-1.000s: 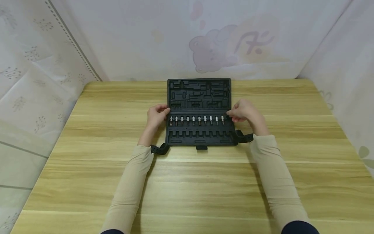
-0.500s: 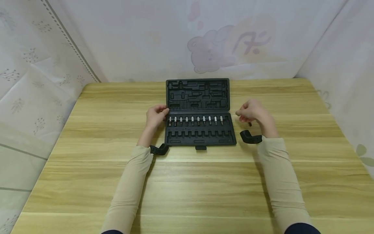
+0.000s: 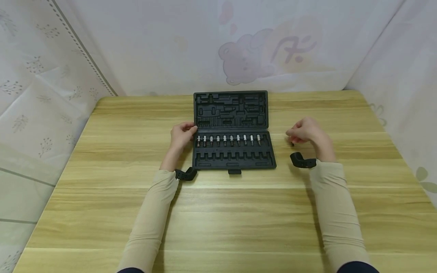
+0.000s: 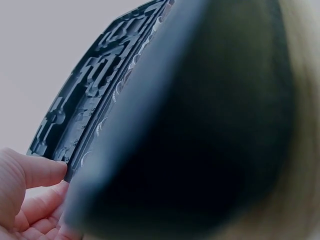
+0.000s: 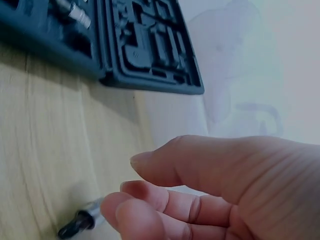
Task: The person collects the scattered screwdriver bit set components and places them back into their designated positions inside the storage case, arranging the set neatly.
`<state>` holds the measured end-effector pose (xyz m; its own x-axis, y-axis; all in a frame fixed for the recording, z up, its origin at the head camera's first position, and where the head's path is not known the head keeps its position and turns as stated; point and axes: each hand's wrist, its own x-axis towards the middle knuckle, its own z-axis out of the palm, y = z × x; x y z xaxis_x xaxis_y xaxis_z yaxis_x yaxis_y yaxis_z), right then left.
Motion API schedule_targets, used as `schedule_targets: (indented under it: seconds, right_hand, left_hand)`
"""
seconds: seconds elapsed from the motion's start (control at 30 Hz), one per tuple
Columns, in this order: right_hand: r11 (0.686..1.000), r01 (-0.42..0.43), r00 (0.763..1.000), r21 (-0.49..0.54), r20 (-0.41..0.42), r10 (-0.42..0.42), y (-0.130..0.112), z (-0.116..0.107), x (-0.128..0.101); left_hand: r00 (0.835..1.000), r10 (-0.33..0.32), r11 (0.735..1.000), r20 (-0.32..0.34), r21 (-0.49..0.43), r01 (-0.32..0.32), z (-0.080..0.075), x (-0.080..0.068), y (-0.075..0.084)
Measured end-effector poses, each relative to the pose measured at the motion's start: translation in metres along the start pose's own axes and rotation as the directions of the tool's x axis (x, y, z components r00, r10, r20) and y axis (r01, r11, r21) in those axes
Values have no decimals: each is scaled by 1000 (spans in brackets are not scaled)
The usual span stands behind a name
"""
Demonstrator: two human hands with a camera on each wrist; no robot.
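Observation:
An open black socket case [image 3: 234, 167] lies flat on the table with its lid [image 3: 232, 94] laid back. Its upper row carries several silver bit sockets [image 3: 225, 140]; the slot at that row's right end is vacant. My left hand [image 3: 181, 135] pinches the case's left edge near the hinge, thumb uppermost. Right of the case, my right hand [image 3: 305, 132] hovers with thumb and fingers apart and nothing between them. A loose bit socket [image 5: 89, 216] with a dark tip lies on the table just beneath its fingertips, partly hidden by them.
A wooden table [image 3: 218, 223] bears the case close to its back edge. Pale patterned cloth [image 3: 153, 45] hangs behind and at both sides. Black wrist mounts [image 3: 303, 160] jut inward from both wrists, and the left one blocks much of the left wrist view.
My right hand has moved right, from the case's right edge to over the loose bit socket, which came into view on the table. My left hand has stayed at the case's left edge.

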<state>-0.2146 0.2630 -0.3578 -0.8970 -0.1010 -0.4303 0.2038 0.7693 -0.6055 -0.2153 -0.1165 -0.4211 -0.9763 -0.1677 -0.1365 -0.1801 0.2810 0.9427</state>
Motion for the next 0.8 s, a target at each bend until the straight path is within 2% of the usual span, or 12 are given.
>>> schedule_targets:
  seconds: [0.4, 0.53, 0.8]
  right_hand:
    - [998, -55, 998, 42, -18, 55, 12, -2, -1]
    - [997, -59, 998, 44, -30, 61, 14, -1, -1]
    - [992, -122, 992, 22, -39, 123, 17, 0, 1]
  left_hand:
    - [1000, -5, 1000, -1, -4, 5, 0, -1, 1]
    - [1000, 0, 1000, -2, -7, 0, 0, -1, 0]
    - [1000, 7, 1000, 1, -8, -7, 0, 0, 0]
